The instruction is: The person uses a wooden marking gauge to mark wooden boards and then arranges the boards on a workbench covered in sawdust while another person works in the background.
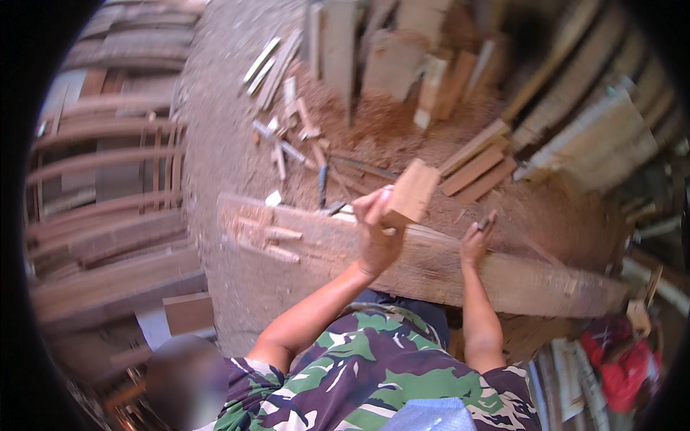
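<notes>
My left hand (379, 237) is raised over a long wooden plank (532, 284) and is closed around a short, pale brown wood block (415, 192), which is tilted. To its right, my right hand (474, 246) is also above the plank, its fingers drawn together. A small dark thing (484, 224) shows at those fingertips, too small to name. On the plank's left end lie several narrow wood pieces (282, 233). The wood block and my right hand are apart.
Scrap wood sticks (277, 72) and reddish sawdust (374, 136) cover the ground beyond the plank. Boards (334, 57) stand at the back, and cut pieces (478, 172) lie right of centre. Stacked timber (108, 244) lines the left. A blurred person (187, 384) is at lower left; red cloth (632, 373) lies lower right.
</notes>
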Demonstrator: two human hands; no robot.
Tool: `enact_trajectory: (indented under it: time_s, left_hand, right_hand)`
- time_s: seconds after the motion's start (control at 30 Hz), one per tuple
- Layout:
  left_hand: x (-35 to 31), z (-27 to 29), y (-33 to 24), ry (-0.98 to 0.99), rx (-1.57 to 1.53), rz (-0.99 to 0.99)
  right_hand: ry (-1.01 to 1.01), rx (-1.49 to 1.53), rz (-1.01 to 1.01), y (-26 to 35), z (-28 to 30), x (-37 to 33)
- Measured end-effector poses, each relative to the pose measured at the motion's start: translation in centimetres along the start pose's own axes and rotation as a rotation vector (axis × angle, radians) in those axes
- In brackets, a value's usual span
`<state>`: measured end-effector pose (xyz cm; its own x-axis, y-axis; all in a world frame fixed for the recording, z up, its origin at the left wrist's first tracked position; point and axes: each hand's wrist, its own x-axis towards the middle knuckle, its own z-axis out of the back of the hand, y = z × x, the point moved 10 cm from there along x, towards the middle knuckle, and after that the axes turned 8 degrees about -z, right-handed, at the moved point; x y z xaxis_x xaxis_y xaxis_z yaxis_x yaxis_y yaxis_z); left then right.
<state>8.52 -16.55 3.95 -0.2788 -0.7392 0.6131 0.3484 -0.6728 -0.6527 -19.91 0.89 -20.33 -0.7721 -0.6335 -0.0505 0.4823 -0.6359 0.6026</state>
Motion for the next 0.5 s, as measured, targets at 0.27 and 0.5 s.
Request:
enact_trajectory:
  time_s: [0.27, 0.5]
  left_hand:
    - [4.4, -17.2, 6.9, 0.549, -0.076, 0.149]
    - [2.8, -36.7, 12.1, 0.735, -0.428, 0.332]
  right_hand:
    - [0.01, -0.18, -0.132, -1.6, -0.5, -0.3]
    - [0.162, -0.193, -0.243, -0.7, 1.2, 1.1]
